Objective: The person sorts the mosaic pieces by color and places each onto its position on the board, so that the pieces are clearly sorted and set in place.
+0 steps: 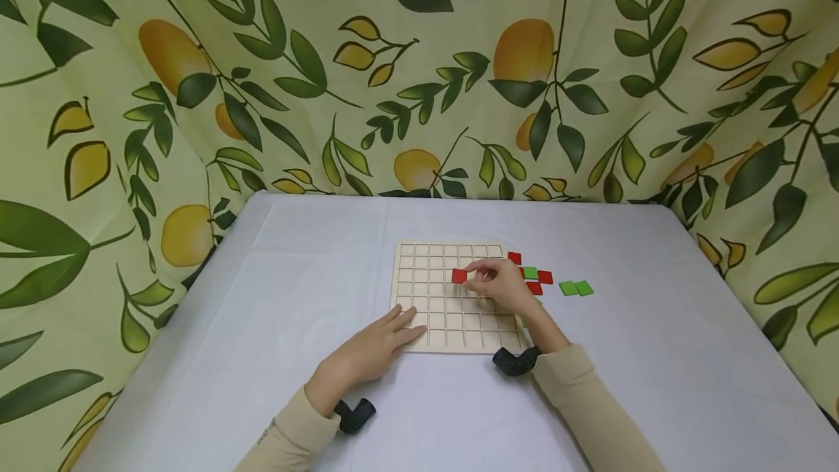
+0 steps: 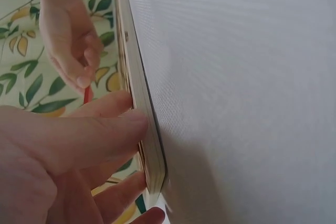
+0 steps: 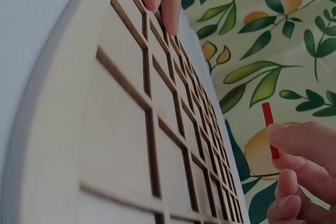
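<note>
A pale wooden board (image 1: 437,320) with a grid of square recesses lies on the table. My right hand (image 1: 503,286) pinches a red square tile (image 1: 459,276) by its edge, over the middle of the grid. In the right wrist view the tile (image 3: 271,130) is seen edge-on between thumb and fingers, raised off the grid. At the board's near left corner rests my left hand (image 1: 375,347), its fingers spread over the recesses. The left wrist view has that thumb (image 2: 105,135) along the board's side edge (image 2: 149,145).
Right of the board lie loose red tiles (image 1: 545,277) and green tiles (image 1: 530,273), some partly hidden behind my right hand. Two green tiles (image 1: 576,288) sit farther right. A white cloth covers the table (image 1: 314,253); a leaf-and-fruit patterned curtain (image 1: 419,93) hangs around it.
</note>
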Available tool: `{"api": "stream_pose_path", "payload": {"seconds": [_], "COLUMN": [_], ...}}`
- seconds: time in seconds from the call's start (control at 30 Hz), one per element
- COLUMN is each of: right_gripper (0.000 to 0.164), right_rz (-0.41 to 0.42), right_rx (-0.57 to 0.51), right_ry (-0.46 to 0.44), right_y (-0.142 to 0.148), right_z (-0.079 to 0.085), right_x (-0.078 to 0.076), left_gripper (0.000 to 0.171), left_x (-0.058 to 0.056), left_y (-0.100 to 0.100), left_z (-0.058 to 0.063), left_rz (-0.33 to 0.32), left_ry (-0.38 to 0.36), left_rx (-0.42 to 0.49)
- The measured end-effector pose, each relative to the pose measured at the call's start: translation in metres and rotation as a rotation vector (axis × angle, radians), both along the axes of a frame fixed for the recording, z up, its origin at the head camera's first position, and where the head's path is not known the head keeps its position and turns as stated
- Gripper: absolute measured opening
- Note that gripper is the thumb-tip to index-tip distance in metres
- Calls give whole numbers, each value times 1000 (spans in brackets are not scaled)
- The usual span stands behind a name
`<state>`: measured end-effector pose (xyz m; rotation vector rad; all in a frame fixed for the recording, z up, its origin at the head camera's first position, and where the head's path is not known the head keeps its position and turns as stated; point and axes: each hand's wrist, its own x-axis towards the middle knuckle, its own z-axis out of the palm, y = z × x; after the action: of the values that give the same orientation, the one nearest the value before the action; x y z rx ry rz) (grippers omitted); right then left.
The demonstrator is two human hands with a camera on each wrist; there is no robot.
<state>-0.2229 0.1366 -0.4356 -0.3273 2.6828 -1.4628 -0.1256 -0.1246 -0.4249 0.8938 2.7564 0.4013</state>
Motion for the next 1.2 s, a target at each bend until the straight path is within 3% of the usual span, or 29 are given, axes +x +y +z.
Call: {"api": "stream_pose_path", "payload": {"seconds": [0.37,0.8,1.2], "right_gripper": [21,24,23], "right_rz": [41,73,28], "right_rx": [-31,-86,-49], "right_ry": [-4,-34,-125], "right_y": [-23,-44,-64], "right_z": [-4,-17,-8], "right_x": [-7,-14,-23], "left_gripper": [43,43,41], "left_x": [-2,2,0], "left_y": [-3,-2,0], "left_z": [1,3,3], "left_rz": [43,32,56], "left_ry": [-88,-71,-90], "left_rx": [46,71,83]}}
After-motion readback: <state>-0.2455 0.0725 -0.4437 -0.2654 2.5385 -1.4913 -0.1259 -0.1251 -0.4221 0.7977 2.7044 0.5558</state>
